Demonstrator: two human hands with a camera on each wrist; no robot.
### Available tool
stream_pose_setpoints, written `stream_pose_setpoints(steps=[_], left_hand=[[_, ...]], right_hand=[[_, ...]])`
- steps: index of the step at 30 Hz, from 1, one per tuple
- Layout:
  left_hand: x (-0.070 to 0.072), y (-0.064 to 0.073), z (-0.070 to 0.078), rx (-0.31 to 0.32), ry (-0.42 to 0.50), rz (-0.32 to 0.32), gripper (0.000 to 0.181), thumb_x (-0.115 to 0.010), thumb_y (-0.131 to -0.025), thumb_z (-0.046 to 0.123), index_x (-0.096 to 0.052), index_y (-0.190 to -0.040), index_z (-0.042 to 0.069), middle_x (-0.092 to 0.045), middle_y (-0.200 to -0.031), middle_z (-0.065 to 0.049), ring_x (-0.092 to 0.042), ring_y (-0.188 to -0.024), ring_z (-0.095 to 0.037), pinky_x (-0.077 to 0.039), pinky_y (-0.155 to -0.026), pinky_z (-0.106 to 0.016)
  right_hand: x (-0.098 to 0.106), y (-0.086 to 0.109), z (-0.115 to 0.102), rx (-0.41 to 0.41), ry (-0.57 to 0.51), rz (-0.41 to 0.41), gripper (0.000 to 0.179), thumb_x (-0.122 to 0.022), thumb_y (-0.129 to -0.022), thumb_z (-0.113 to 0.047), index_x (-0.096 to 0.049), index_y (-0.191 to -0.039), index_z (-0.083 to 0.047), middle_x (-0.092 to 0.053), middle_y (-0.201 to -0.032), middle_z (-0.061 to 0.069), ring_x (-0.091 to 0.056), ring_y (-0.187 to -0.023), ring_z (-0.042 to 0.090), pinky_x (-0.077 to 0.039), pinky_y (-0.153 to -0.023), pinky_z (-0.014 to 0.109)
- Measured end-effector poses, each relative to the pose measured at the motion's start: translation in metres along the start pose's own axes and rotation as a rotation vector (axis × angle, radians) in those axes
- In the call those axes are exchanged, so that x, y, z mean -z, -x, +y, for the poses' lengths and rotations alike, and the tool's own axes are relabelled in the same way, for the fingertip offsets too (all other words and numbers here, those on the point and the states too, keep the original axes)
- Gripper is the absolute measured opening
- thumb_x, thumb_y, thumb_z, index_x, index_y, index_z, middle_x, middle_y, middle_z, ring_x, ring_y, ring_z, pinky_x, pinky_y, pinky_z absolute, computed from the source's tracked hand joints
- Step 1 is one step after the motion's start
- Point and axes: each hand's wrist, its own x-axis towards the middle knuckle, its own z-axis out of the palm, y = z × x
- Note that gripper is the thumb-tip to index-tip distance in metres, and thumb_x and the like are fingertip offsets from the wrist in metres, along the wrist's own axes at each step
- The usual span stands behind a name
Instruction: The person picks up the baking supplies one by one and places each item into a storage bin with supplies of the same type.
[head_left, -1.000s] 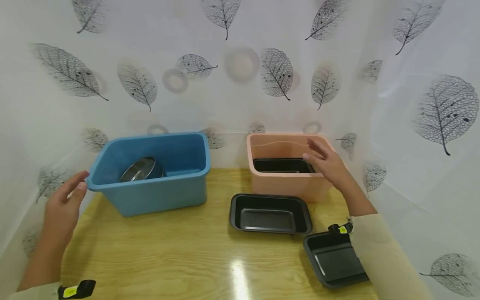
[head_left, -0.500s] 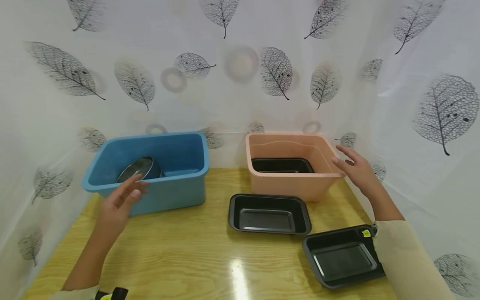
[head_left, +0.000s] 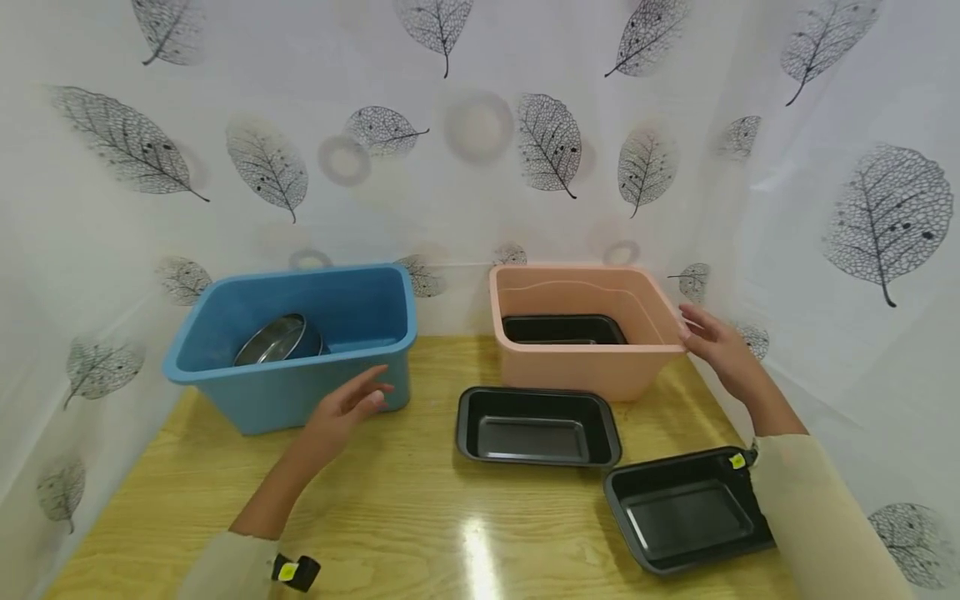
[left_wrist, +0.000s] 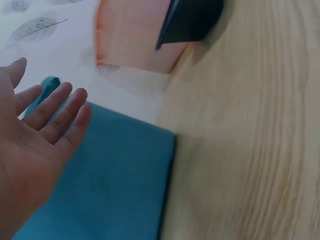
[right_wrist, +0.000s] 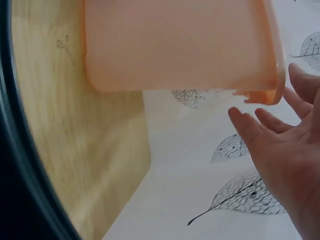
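My left hand (head_left: 337,425), fingers loosely extended, hovers before the front wall of the blue plastic bin (head_left: 262,404); the left wrist view shows its bare palm (left_wrist: 30,155). Inside that bin lie round metal bowls or pans (head_left: 273,342), tilted. At the right end of the peach plastic bin (head_left: 585,371), my right hand (head_left: 720,358) has its fingers spread at the rim (right_wrist: 277,75); whether they touch it I cannot tell. A black loaf pan (head_left: 562,329) lies inside the peach bin. Another black loaf pan (head_left: 536,437) stands in front.
A further black pan (head_left: 682,517) sits on the wooden table (head_left: 375,517) at the right, partly under my right forearm. Behind and beside the table hangs a white sheet (head_left: 480,208) printed with leaves.
My left hand has moved right, from the blue bin's left end to before its right part. My right hand has moved from over the peach bin to its right rim.
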Motion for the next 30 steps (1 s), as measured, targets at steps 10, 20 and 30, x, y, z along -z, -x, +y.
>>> stream_pose_setpoints(steps=[10, 20, 30], left_hand=[[-0.033, -0.022, -0.022, 0.102, 0.075, -0.103, 0.056, -0.049, -0.108, 0.023, -0.032, -0.157, 0.003, -0.051, -0.142, -0.032, -0.058, -0.123, -0.041, -0.055, -0.098, -0.049], [-0.065, -0.032, -0.032, 0.175, 0.173, -0.128, 0.061, -0.053, -0.107, 0.028, -0.029, -0.16, 0.008, -0.042, -0.152, -0.029, -0.051, -0.132, -0.047, -0.048, -0.106, -0.055], [-0.086, -0.044, -0.038, 0.162, 0.185, -0.138, 0.058, -0.052, -0.107, 0.021, -0.03, -0.159, 0.008, -0.035, -0.157, -0.028, -0.051, -0.134, -0.045, -0.051, -0.106, -0.048]], right_hand=[[-0.003, -0.001, 0.018, 0.06, -0.256, -0.071, 0.066, -0.048, -0.108, -0.015, -0.012, -0.162, -0.002, -0.009, -0.164, 0.032, -0.051, -0.123, -0.007, -0.048, -0.093, 0.007], [-0.004, -0.003, 0.02, 0.042, -0.359, -0.114, 0.065, -0.044, -0.108, -0.011, -0.008, -0.162, -0.005, 0.0, -0.166, 0.03, -0.047, -0.126, -0.002, -0.049, -0.092, 0.008], [-0.002, -0.003, 0.022, -0.012, -0.401, -0.14, 0.061, -0.039, -0.109, -0.012, -0.01, -0.162, -0.006, 0.007, -0.168, 0.024, -0.04, -0.137, 0.006, -0.049, -0.095, 0.009]])
